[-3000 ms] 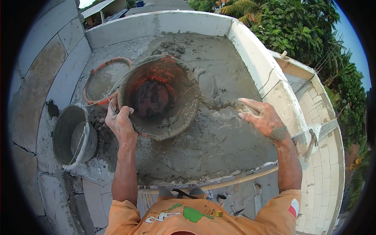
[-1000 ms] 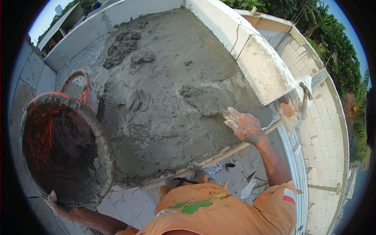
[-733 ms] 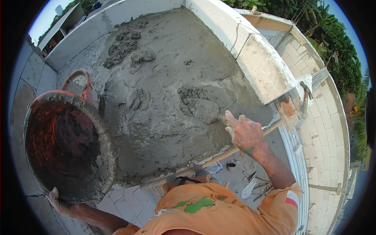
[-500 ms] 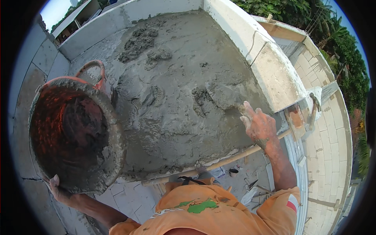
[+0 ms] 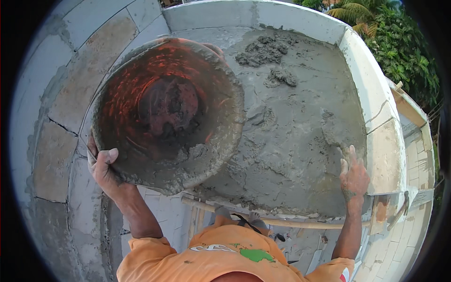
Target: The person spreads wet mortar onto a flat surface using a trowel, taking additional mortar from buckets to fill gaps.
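Observation:
A round, mortar-caked bucket [image 5: 221,141], reddish inside, is tipped so that its mouth faces me. My left hand [image 5: 104,167] grips its rim at the lower left, thumb over the edge. Wet grey mortar clings to the inner wall, and the dark bottom shows. To the right, my right hand [image 5: 353,177] is low over the wet mortar bed [image 5: 282,164], closed around what looks like a trowel [image 5: 334,137]. Its blade is coated in mortar and hard to tell from the bed. The handle is mostly hidden by my fingers.
Pale block walls [image 5: 376,89] border the bed at the back and right. Lumps of stiffer mortar [image 5: 263,49] lie toward the back. A wooden pole [image 5: 282,222] runs along the near edge. Another block wall [image 5: 61,160] stands at the left, with green trees [image 5: 399,51] beyond.
The bucket has swung up and rightward in view, turning its mouth more toward me, with my left hand still on its rim. My right hand appears farther right and lower.

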The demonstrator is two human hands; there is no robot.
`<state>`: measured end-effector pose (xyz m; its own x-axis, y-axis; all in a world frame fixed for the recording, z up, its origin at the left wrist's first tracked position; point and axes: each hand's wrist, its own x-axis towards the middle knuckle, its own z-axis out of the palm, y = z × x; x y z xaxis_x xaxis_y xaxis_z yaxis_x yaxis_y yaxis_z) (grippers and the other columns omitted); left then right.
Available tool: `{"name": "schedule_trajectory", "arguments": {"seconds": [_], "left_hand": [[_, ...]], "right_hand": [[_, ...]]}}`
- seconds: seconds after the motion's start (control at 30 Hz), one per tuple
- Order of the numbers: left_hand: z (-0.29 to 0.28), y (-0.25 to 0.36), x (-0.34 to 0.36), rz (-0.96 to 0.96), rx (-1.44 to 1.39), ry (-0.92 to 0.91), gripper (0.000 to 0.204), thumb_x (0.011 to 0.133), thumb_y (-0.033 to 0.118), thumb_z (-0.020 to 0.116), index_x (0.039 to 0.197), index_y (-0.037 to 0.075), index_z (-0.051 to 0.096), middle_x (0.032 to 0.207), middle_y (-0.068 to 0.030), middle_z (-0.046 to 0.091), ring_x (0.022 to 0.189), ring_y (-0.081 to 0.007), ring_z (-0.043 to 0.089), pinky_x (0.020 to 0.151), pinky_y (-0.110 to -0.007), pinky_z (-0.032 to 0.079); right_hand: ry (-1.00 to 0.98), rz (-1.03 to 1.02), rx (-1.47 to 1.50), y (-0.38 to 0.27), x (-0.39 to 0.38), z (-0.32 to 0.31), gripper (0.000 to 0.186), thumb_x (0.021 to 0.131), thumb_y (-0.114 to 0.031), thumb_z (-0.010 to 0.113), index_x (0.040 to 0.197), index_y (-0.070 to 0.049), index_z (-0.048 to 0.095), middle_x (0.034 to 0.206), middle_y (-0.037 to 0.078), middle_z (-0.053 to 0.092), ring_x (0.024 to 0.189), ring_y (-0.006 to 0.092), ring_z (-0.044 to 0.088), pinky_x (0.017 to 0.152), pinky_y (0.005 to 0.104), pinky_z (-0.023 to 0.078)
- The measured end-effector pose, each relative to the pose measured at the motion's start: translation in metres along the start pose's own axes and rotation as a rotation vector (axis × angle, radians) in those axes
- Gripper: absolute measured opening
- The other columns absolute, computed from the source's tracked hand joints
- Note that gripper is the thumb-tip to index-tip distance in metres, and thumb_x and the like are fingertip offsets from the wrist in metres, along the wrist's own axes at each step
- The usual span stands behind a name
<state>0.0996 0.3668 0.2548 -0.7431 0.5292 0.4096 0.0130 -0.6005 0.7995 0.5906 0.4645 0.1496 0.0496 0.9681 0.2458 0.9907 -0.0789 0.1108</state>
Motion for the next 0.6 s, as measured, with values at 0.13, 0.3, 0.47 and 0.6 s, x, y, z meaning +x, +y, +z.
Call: {"name": "schedule_trajectory", "arguments": {"seconds": [0.13,0.3,0.47,0.6], "left_hand": [[0.043,-0.005,-0.024,0.001,0.019,-0.005,0.069,0.061,-0.003,0.053,0.129,-0.015,0.047,0.118,-0.0207,0.061,0.103,-0.0274,0.064,0.095,-0.034,0.051],[0.060,-0.023,-0.048,-0.130,0.067,-0.100,0.067,0.059,-0.003,0.059,0.125,-0.017,0.053,0.117,-0.0195,0.063,0.105,-0.0232,0.063,0.097,-0.033,0.048],[0.087,-0.051,-0.067,-0.188,0.112,-0.170,0.067,0.059,-0.001,0.058,0.125,-0.014,0.056,0.119,-0.0167,0.063,0.107,-0.0224,0.062,0.099,-0.033,0.045],[0.099,-0.066,-0.091,-0.195,0.153,-0.222,0.065,0.063,-0.002,0.060,0.126,-0.014,0.055,0.119,-0.0156,0.064,0.109,-0.0209,0.060,0.099,-0.032,0.044]], "right_hand": [[0.198,-0.038,0.164,-0.028,-0.003,-0.053,0.055,0.091,-0.024,0.064,0.144,-0.018,0.048,0.090,0.016,0.059,0.081,0.0338,0.064,0.068,0.0451,0.052],[0.423,-0.207,0.329,-0.053,-0.009,-0.100,0.050,0.087,-0.016,0.067,0.136,-0.013,0.057,0.090,0.012,0.058,0.082,0.0300,0.062,0.070,0.0430,0.051],[0.504,-0.471,0.077,-0.100,-0.001,-0.096,0.045,0.082,-0.013,0.068,0.127,-0.013,0.063,0.088,0.007,0.058,0.077,0.0222,0.057,0.063,0.0359,0.045],[0.550,-0.489,-0.090,-0.145,0.021,-0.073,0.042,0.081,-0.015,0.065,0.123,-0.013,0.064,0.086,0.006,0.057,0.073,0.0193,0.054,0.058,0.0325,0.040]]}}
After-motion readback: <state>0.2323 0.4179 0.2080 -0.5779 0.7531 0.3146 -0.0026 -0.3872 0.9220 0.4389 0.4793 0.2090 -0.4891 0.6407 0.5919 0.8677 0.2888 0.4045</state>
